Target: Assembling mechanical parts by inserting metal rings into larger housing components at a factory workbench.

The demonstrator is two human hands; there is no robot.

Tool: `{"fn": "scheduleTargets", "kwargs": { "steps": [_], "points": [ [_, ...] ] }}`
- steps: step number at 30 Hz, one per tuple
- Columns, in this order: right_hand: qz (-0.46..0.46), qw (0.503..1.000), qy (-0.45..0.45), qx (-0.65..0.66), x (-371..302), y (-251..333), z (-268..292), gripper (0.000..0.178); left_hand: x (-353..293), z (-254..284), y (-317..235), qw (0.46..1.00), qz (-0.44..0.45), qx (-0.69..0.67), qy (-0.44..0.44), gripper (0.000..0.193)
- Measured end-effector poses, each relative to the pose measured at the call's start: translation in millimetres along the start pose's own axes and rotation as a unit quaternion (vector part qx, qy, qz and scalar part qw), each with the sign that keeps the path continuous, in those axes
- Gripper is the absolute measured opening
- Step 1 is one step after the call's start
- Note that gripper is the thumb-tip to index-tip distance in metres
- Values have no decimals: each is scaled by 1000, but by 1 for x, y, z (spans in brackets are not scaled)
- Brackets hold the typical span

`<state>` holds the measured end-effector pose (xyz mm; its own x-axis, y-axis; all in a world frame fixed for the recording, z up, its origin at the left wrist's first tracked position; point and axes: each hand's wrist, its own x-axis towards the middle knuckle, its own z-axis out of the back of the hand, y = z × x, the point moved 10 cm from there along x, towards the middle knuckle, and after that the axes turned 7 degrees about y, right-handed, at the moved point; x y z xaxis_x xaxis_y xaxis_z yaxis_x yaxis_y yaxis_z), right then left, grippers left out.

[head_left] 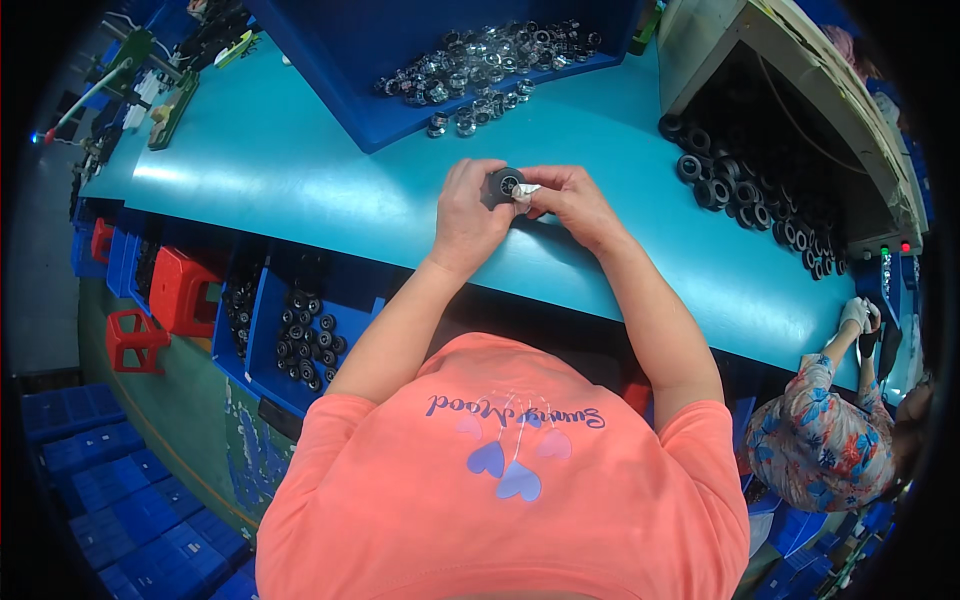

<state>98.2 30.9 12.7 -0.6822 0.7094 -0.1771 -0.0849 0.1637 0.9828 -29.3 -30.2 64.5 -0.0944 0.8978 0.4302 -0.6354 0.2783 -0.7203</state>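
My left hand (pixel 467 215) is closed around a small black toy-like wheel (pixel 506 183) with a spoked, lighter hub, held just above the near part of the table. My right hand (pixel 572 205) comes in from the other side, thumb and fingers pinched against the wheel's face. A crumpled white scrap (pixel 524 193) shows at the right fingertips; whether it is a cloth or a finger covering cannot be made out. Just below it is something small and clear, partly hidden by the fingers.
Beyond my hands, a blue bin (pixel 400 110) holds many clear, shiny hubs (pixel 490 65). Black tyres (pixel 735 190) spill from a box-like housing (pixel 720 50) on the right. Below the table's left edge, a blue crate (pixel 262 345) contains black wheels. A co-worker (pixel 825 440) sits at far right.
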Motion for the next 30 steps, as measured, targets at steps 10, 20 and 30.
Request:
{"fn": "scheduleTargets", "kwargs": {
  "steps": [10, 20, 30],
  "points": [
    [-14, 998, 5, 63, -1, -1, 1, 27, -1, -4, 8, 997, 42, -62, 19, 41],
    [-15, 999, -33, -18, 2, -7, 10, 31, 0, -4, -1, 1000, -5, -5, 27, 40],
    [-12, 991, -77, -105, 0, -7, 26, 31, 0, -9, -10, 996, -2, -43, 72, 41]
  ]
}}
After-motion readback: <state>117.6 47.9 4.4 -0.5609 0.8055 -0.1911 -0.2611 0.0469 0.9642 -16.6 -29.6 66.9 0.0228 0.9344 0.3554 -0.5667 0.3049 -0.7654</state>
